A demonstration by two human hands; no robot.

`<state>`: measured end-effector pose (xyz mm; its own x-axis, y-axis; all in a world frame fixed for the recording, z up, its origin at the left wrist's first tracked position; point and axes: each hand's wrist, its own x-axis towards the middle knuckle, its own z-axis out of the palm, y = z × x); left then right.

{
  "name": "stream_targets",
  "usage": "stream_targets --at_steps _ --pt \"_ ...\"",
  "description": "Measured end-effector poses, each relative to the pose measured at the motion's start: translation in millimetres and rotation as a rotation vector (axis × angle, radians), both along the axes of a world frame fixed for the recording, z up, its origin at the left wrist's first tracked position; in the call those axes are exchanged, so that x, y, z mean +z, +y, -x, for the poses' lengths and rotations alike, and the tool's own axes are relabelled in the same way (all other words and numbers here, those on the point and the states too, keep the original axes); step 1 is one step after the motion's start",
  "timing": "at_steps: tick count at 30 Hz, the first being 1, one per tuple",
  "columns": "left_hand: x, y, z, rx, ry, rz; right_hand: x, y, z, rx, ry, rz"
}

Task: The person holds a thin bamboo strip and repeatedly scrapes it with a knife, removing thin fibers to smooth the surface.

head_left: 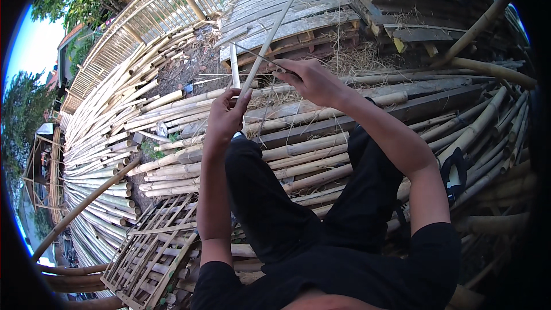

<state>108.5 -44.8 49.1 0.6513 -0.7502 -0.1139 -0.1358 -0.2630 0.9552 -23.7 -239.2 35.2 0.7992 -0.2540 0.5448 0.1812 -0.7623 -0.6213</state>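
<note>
My left hand (225, 113) is closed around the lower end of a long, thin bamboo strip (274, 28), which slants up and away to the top of the view. My right hand (313, 81) grips a knife (256, 54); its handle is mostly hidden in the fingers. The narrow dark blade points left and crosses the strip just above my left hand. Whether the edge touches the strip, I cannot tell. A pale upright piece (234, 64) stands behind the left hand, its lower part passing down beside my knee.
Bamboo poles (310, 149) lie under and around my legs, with more stacked at left. A slatted wooden platform (287, 14) stands ahead, beside piled planks (425, 6). A bamboo fence (155, 17) runs behind. A lattice panel (152, 252) lies at lower left.
</note>
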Motion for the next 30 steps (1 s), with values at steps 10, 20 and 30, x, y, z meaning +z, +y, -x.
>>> stream_targets --at_steps 10,20,30 --pt "-8.0 7.7 30.2 -0.007 0.234 0.127 -10.0 7.3 5.9 0.029 0.134 0.067" --pt "-28.1 -23.7 57.3 -0.118 0.516 0.27 -15.5 -8.2 27.7 -0.121 0.259 0.125" --pt "-68.9 -17.1 78.2 -0.068 0.733 0.422 -37.1 1.8 41.3 0.046 0.516 0.083"
